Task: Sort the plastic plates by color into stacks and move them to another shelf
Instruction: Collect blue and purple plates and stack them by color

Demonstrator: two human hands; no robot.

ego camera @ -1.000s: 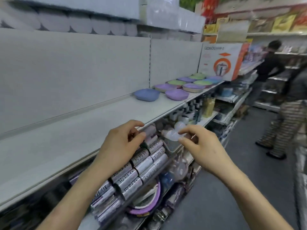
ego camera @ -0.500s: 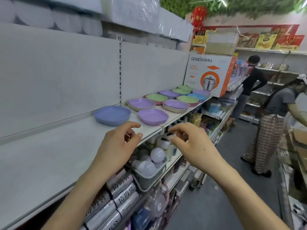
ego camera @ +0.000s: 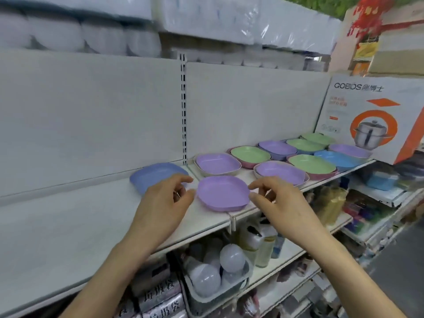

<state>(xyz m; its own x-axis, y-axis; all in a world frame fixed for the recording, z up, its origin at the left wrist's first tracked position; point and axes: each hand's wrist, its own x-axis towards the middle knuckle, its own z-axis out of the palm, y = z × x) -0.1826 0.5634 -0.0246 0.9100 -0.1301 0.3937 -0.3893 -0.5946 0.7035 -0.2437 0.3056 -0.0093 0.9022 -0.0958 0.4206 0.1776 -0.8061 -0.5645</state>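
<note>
A single purple plate (ego camera: 222, 192) lies at the front of the white shelf (ego camera: 68, 226), with a blue plate (ego camera: 151, 174) behind and left of it. My left hand (ego camera: 165, 203) hovers just left of the purple plate, fingers loosely curled and holding nothing. My right hand (ego camera: 277, 200) hovers just right of it, thumb and fingers apart, also holding nothing. Neither hand clearly touches the plate. Further right on the shelf lie several more plates: purple (ego camera: 218, 162), green (ego camera: 250, 153), purple (ego camera: 281, 172), green (ego camera: 311, 163) and blue (ego camera: 337, 157), some resting on pink or cream ones.
A white and orange cooker box (ego camera: 371, 115) stands at the shelf's right end. Wrapped white packs fill the shelf above (ego camera: 206, 17). Below, a basket of light bulbs (ego camera: 220, 271), bottles and rolls of bags sit on lower shelves. The aisle floor is at the right.
I have moved closer along the shelf. Both hands have risen from the lower shelf's level to either side of the front purple plate.
</note>
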